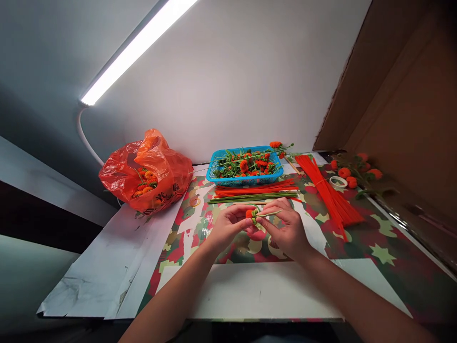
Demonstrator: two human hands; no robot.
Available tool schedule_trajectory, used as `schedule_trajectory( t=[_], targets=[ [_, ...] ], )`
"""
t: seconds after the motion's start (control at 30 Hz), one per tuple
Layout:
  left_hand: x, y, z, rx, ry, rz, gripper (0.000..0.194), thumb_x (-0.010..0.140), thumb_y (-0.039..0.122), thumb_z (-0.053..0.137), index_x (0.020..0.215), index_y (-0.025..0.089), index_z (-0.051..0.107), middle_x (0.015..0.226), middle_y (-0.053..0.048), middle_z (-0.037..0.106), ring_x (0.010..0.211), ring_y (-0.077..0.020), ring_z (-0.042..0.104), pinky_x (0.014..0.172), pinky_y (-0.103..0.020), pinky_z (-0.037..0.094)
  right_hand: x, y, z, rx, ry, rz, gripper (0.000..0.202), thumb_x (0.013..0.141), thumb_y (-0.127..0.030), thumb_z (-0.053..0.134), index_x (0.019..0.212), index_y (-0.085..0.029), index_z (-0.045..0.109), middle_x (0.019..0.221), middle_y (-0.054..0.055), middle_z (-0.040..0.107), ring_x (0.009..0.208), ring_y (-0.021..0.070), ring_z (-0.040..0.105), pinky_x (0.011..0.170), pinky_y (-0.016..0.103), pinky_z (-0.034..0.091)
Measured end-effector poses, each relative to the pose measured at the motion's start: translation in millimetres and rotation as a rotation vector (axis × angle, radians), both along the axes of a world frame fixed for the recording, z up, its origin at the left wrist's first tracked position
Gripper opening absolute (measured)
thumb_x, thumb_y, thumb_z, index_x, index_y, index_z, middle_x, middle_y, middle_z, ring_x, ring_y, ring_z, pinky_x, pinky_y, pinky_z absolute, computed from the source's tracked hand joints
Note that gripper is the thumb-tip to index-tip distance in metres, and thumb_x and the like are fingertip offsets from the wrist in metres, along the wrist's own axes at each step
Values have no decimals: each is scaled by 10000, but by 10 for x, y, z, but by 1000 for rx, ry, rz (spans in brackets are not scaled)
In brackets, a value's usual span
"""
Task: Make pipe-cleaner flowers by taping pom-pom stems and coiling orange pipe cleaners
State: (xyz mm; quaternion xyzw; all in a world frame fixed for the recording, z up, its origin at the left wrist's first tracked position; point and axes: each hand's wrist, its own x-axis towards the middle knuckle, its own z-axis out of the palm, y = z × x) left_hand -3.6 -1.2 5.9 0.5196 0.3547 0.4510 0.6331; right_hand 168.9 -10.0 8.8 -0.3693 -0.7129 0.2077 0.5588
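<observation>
Above the near middle of the table, my left hand [228, 225] pinches a small orange pipe-cleaner flower [249, 214] with a green base. My right hand [287, 227] is closed at the flower's green side, thumb and forefinger pinching a thin green pipe cleaner [270, 213] that sticks out to the right. Both hands nearly meet at the flower, and their fingers partly cover it. Just beyond them lie orange-red pipe cleaners [255, 190] and a row of green pipe cleaners [246, 198].
Behind stands a blue basket [246, 181] of orange flowers with green stems. A red plastic bag [174, 166] holds more at left. Rightward lie a tied orange-red bundle [324, 190], a tape roll [338, 181] and more flowers [344, 173]. A lamp [139, 50] hangs above; cardboard [403, 90] borders the right.
</observation>
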Motion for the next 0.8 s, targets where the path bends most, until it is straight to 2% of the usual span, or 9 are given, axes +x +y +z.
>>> schedule_trajectory(
  t=[0.1,0.2,0.33,0.5,0.6,0.67,0.8],
  targets=[
    [-34,13,-38,-39,-9,-97,403,754,377,710,1093,163,673,898,-78,709,644,-133,646,632,-258,522,13,0,16,20,-13,20,73,802,-190,660,814,-253,695,807,18,668,820,200,554,747,376,443],
    [-51,18,-89,-48,-31,-142,420,765,348,708,1153,198,655,963,-79,704,697,-145,653,688,-281,518,16,-1,15,21,-22,45,91,796,-162,665,786,-249,689,791,11,673,800,194,542,738,372,435],
    [-46,21,-102,-48,-50,-145,439,737,299,741,1159,210,658,1010,-84,699,757,-163,654,719,-295,508,20,6,21,-4,-17,57,82,797,-173,664,773,-249,684,792,11,675,825,201,547,766,380,429],
    [-27,23,-37,-63,-118,-76,430,708,290,764,1121,210,675,1020,-84,697,800,-160,647,734,-282,512,53,40,53,-138,77,83,186,827,-264,621,1011,-249,647,957,29,641,895,197,554,775,346,438],
    [-21,28,-43,-66,-140,-49,446,702,270,769,1131,208,661,1027,-92,694,836,-179,659,767,-306,528,61,54,43,-186,129,25,109,876,-266,524,818,-216,602,817,15,586,787,171,532,720,316,420],
    [-21,33,-67,-37,-131,-27,423,714,260,759,1123,219,656,1060,-90,686,885,-190,659,784,-310,535,54,54,30,-181,67,0,176,879,-259,504,713,-207,530,729,1,539,729,162,503,687,307,394],
    [-17,37,-100,94,-66,15,350,731,257,743,1070,214,668,1087,-84,673,952,-200,646,799,-302,544,32,45,9,-146,-222,34,138,880,-238,499,749,-201,524,729,-7,563,740,161,505,725,323,339]
  ],
)
